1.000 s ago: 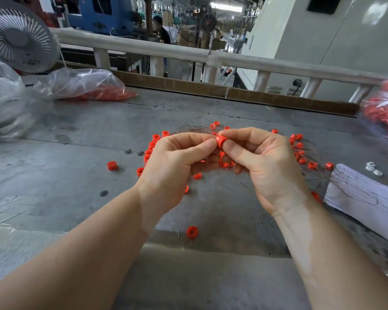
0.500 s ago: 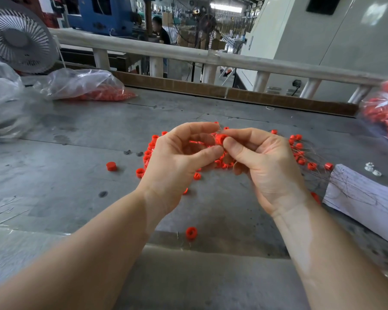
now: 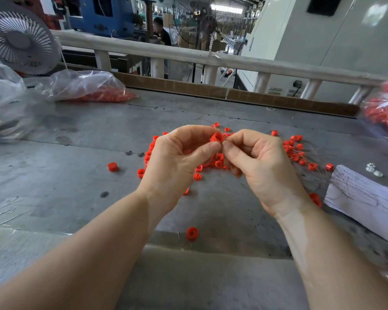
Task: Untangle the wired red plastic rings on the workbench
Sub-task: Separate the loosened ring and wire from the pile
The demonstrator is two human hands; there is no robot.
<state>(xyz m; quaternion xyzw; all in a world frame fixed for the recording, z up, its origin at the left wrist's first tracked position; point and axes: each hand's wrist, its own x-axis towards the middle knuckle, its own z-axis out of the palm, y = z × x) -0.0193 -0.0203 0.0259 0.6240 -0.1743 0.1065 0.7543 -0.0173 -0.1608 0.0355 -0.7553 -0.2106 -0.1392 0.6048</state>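
Observation:
A tangle of small red plastic rings on thin wires [image 3: 295, 151] lies spread on the grey workbench [image 3: 76, 135], partly hidden behind both hands. My left hand [image 3: 177, 162] pinches one red ring [image 3: 217, 138] between thumb and forefinger, lifted above the pile. My right hand [image 3: 258, 166] meets it from the right, thumb and forefinger pinched at the ring's edge, where a thin wire seems to run. Loose single rings lie apart: one [image 3: 112, 166] to the left, one [image 3: 192, 233] near the front.
Clear plastic bags of red rings sit at the back left [image 3: 87, 88] and far right [image 3: 383, 113]. A white paper sheet [image 3: 365, 198] with loose wires lies at right. A fan [image 3: 18, 39] and a railing [image 3: 188, 54] stand behind the bench.
My left hand opened, then closed its thumb and forefinger onto the red ring my right hand was holding; the ring now sits slightly more to the left, between both hands.

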